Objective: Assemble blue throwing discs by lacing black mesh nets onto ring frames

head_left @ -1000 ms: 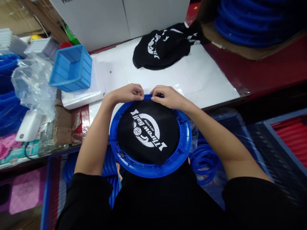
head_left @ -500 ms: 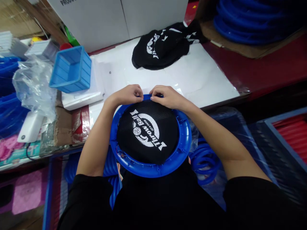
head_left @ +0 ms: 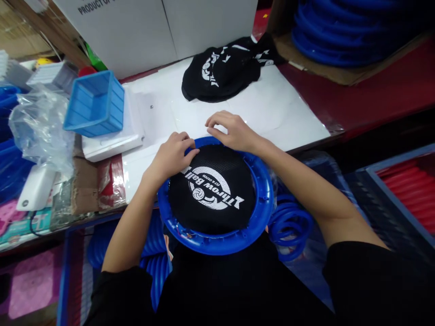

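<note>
A blue plastic ring (head_left: 265, 199) rests at the table's front edge, against my body. Within it lies a black mesh cloth (head_left: 210, 217) with a white "Throw Ball" print. My left hand (head_left: 175, 154) pinches the ring's upper left rim, its thumb over the edge of the cloth. Just above the far rim, my right hand (head_left: 234, 131) is raised, with a gap between thumb and fingers and nothing visible in them. Farther back on the white board (head_left: 282, 104), more black printed cloths (head_left: 220, 74) lie in a pile.
A blue bin (head_left: 95, 104) stands at the left on a white slab (head_left: 112, 147), near a clear plastic bag (head_left: 41, 127). A white carton (head_left: 152, 31) closes off the back. Blue rings (head_left: 340, 40) are stacked at the back right; more blue rings (head_left: 290, 226) lie below the table.
Both hands have moved apart from the middle of the far rim. The left slid left and nearer along the ring; the right lifted off and opened. The cloth's print has turned slightly.
</note>
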Demonstrator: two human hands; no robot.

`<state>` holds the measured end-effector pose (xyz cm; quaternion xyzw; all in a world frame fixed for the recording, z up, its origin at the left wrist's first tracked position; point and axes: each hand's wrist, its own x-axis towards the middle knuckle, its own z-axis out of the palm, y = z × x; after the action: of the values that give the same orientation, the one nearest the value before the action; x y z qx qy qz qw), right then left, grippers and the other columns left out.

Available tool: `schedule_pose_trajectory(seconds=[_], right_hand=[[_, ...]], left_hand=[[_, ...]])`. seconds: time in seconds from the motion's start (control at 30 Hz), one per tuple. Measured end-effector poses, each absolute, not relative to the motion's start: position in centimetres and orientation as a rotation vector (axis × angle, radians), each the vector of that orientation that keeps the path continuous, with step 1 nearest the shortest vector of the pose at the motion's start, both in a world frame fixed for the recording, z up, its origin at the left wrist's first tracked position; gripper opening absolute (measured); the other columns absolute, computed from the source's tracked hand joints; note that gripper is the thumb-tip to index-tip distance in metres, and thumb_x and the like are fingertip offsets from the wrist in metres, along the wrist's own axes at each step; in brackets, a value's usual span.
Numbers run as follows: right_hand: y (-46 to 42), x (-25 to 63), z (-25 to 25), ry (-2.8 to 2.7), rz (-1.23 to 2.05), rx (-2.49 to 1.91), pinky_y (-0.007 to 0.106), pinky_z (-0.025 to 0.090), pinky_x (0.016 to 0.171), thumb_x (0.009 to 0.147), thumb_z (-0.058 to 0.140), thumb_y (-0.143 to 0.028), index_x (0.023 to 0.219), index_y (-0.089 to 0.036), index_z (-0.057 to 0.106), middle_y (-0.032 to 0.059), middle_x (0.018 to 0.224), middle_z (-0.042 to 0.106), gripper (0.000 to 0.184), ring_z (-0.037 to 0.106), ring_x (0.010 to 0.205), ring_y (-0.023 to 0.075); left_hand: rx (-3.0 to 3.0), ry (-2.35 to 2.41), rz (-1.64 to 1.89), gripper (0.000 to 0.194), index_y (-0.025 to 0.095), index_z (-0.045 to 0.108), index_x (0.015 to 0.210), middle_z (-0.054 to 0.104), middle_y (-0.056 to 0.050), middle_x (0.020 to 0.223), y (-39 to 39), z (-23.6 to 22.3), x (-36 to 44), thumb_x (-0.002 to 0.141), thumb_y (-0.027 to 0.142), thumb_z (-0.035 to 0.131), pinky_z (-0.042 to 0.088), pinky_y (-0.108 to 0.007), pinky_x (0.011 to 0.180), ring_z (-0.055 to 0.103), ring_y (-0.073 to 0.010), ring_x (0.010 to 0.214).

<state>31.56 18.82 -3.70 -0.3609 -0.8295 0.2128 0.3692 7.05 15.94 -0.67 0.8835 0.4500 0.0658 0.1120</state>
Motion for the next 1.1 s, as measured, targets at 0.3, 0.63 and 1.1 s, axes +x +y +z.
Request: schedule_pose_trajectory(seconds=[0.3, 0.63, 1.1], right_hand=[[9.1, 33.4, -1.5, -2.54, 0.201, -1.266, 0.062, 0.052, 0.11, 0.106, 0.054, -0.032, 0.108, -0.016, 0.071, 0.0214, 0.148, 0.059, 0.024, 0.053, 0.137, 0.041], [8.0, 32.7, -2.4, -2.598, 0.191, -1.478, 0.066, 0.046, 0.119, 0.101, 0.064, -0.033, 0.122, -0.009, 0.069, 0.0277, 0.166, 0.04, 0.032, 0.04, 0.153, 0.0483], [15.5, 33.8, -3.1, -2.627, 0.698, -0.847, 0.059, 0.047, 0.121, 0.102, 0.055, -0.022, 0.105, -0.022, 0.072, 0.0128, 0.163, 0.051, 0.018, 0.049, 0.15, 0.0296]], left_hand=[[2.503, 1.836, 0.093, 0.026, 0.014, 0.068, 0.118, 0.063, -0.02, 0.121, 11.6, 1.3, 5.7, 0.105, 0.028, 0.05, 0.058, -0.05, 0.088, 0.061, -0.0359, 0.111], [2.48, 1.449, 0.255, 0.03, 0.018, 0.056, 0.127, 0.067, -0.014, 0.128, 13.1, -0.6, 6.3, 0.102, 0.033, 0.062, 0.055, -0.045, 0.1, 0.065, -0.0303, 0.118], [2.745, 1.264, 0.162, 0.042, 0.016, 0.058, 0.136, 0.032, -0.023, 0.17, 11.1, 0.9, 7.0, 0.096, 0.023, 0.067, 0.044, -0.061, 0.119, 0.038, -0.0427, 0.152]])
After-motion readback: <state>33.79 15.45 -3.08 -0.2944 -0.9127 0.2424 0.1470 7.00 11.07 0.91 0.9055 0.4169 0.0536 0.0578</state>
